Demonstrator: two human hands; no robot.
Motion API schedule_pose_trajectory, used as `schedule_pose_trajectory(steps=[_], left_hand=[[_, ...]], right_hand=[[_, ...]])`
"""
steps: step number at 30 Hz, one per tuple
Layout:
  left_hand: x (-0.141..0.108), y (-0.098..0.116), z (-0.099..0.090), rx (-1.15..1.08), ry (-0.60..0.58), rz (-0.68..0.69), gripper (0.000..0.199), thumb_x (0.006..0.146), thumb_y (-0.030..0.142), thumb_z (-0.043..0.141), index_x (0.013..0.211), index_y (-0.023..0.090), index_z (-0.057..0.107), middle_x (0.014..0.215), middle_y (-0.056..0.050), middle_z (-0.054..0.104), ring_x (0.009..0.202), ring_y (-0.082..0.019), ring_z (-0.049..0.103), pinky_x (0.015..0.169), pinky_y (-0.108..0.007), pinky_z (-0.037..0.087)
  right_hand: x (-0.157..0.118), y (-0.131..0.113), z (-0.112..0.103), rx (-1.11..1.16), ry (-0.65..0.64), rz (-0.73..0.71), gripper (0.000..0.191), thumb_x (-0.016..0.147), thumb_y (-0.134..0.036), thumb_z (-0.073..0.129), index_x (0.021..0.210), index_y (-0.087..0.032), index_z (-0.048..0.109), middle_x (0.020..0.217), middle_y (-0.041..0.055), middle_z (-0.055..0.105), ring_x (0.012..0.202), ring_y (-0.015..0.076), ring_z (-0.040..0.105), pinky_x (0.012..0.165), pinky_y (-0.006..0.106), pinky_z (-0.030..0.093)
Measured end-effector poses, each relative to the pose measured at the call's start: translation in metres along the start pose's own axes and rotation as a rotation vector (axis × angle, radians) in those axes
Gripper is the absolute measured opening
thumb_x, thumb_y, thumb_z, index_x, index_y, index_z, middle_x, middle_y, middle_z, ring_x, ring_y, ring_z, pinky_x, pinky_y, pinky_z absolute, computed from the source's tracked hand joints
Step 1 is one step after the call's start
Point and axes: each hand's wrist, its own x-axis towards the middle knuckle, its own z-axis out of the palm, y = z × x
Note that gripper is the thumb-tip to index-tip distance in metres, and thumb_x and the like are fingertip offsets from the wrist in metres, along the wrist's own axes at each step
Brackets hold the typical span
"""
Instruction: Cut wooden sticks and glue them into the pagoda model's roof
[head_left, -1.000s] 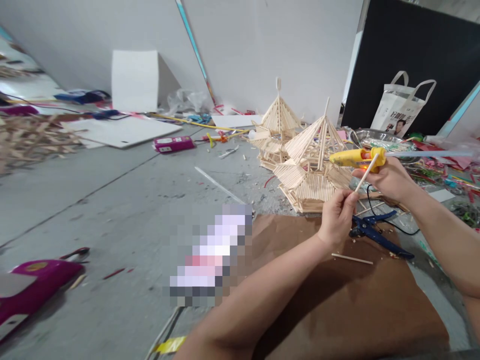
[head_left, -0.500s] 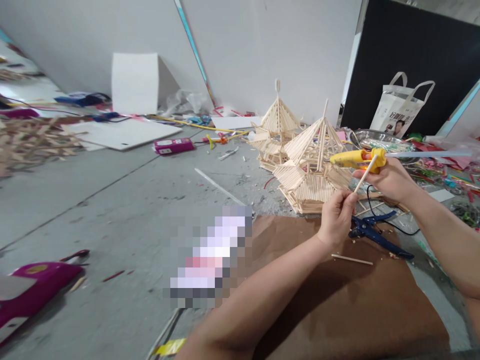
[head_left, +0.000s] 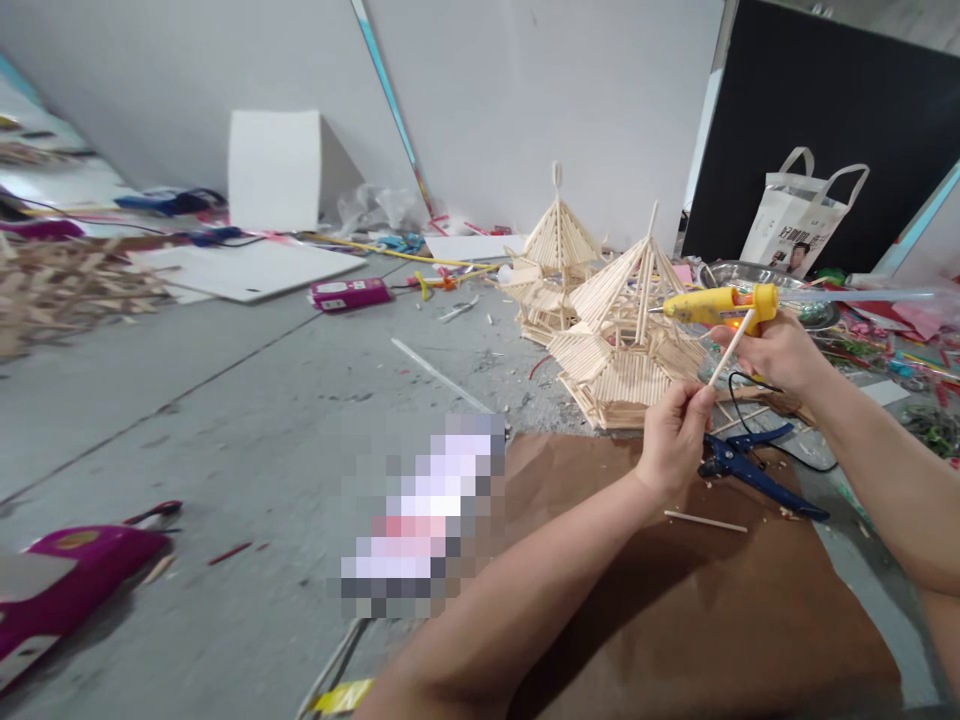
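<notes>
the yellow plastic glue gun [head_left: 705, 303] had just gone up a little, while the thin, pale wooden stick [head_left: 730, 352] hardly moved. that looked like only a small shift. the left hand [head_left: 670, 437] had its fingers pinched on the stick, which leaned up between the hands. the right hand [head_left: 787, 352] was curled around the gun, near the pointy pale wooden stick house [head_left: 626, 372].
</notes>
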Motion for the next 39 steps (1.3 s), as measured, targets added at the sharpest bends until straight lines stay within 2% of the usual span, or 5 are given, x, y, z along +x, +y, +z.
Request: schedule_pose_trajectory(steps=[5, 18, 33, 39], left_hand=[[0.001, -0.001, 0.000, -0.001, 0.002, 0.004, 0.029, 0.082, 0.044, 0.043, 0.069, 0.017, 0.047, 0.051, 0.006, 0.040, 0.048, -0.006, 0.037, 0.050, -0.020, 0.032], [0.000, 0.001, -0.001, 0.013, 0.018, -0.005, 0.032, 0.081, 0.046, 0.044, 0.068, 0.017, 0.047, 0.050, 0.006, 0.041, 0.047, -0.006, 0.037, 0.049, -0.020, 0.032], [0.001, -0.001, -0.001, 0.007, 0.030, -0.017, 0.028, 0.081, 0.041, 0.045, 0.068, 0.017, 0.048, 0.050, 0.006, 0.041, 0.047, -0.006, 0.037, 0.049, -0.020, 0.032], [0.003, -0.005, -0.001, -0.006, 0.053, -0.017, 0.027, 0.081, 0.041, 0.045, 0.068, 0.017, 0.047, 0.050, 0.006, 0.041, 0.046, -0.006, 0.037, 0.049, -0.020, 0.032]], right_hand=[[0.001, 0.003, -0.001, -0.009, 0.000, -0.004, 0.030, 0.061, -0.038, 0.070, 0.048, -0.018, 0.052, 0.037, -0.0059, 0.040, 0.033, 0.0046, 0.032, 0.032, 0.021, 0.022], [0.001, -0.009, 0.000, -0.142, -0.006, 0.006, 0.036, 0.066, -0.045, 0.064, 0.048, -0.018, 0.048, 0.038, -0.0043, 0.038, 0.036, 0.0066, 0.034, 0.037, 0.023, 0.026], [0.009, -0.005, 0.000, -0.103, 0.021, 0.027, 0.034, 0.070, -0.045, 0.061, 0.050, -0.020, 0.050, 0.036, -0.0040, 0.038, 0.034, 0.0086, 0.038, 0.036, 0.025, 0.031], [0.011, -0.008, 0.002, -0.052, 0.021, 0.033, 0.030, 0.068, -0.044, 0.063, 0.056, -0.019, 0.054, 0.043, -0.0026, 0.044, 0.035, 0.0084, 0.040, 0.034, 0.024, 0.029]])
